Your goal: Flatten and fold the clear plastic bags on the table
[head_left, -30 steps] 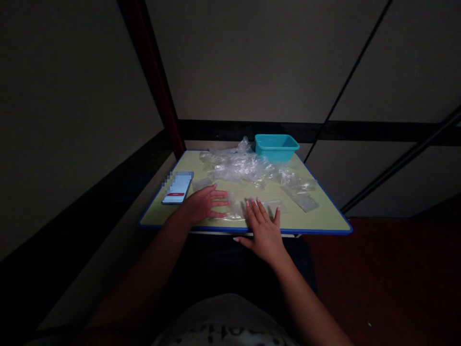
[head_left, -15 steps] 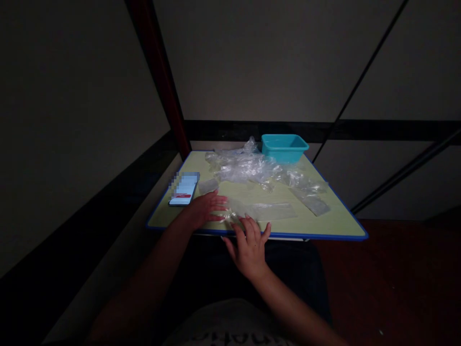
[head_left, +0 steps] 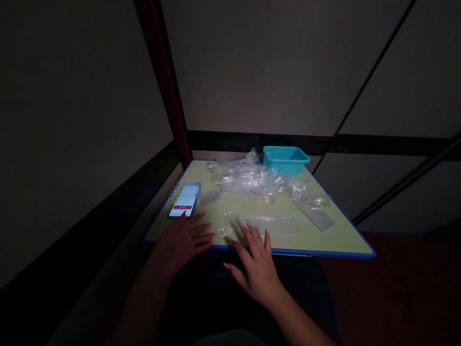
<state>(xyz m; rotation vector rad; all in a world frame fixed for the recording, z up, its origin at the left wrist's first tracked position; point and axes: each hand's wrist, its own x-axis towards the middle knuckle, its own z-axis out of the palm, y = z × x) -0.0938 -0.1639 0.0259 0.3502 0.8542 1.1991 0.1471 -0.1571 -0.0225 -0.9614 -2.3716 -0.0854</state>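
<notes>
- Drew the left hand (head_left: 178,245) back since the earlier frame, away from the left end of the clear plastic sleeve (head_left: 277,225) and toward the body; shifted the right hand (head_left: 259,274) only a little, leaving it at the sleeve's near side.
- Held nothing in either of the hands: apart from each other, fingers spread and loosely bent; could not tell light contact from hovering at the right fingertips.
- Had the sleeve flat on the tabletop (head_left: 245,204) near its front edge, just ahead of the right hand and reaching away to its right; clearly nearer to the right hand than to most of the left, with the left fingers just outside the rumpled end.
- Ran lengthwise from left to right, roughly parallel to the front edge; pointed the flatter, squarer end rightward and the rumpled end toward the left hand.
- Showed a lit phone (head_left: 187,198) just beyond the left thumb, overlapping it in view, with a small clear piece (head_left: 210,197) beside it.
- Farther out, had a heap of crumpled film (head_left: 245,180) behind the sleeve, a flat strip (head_left: 319,219) slanting toward the right edge, and a teal tub (head_left: 286,166) at the far right corner.
</notes>
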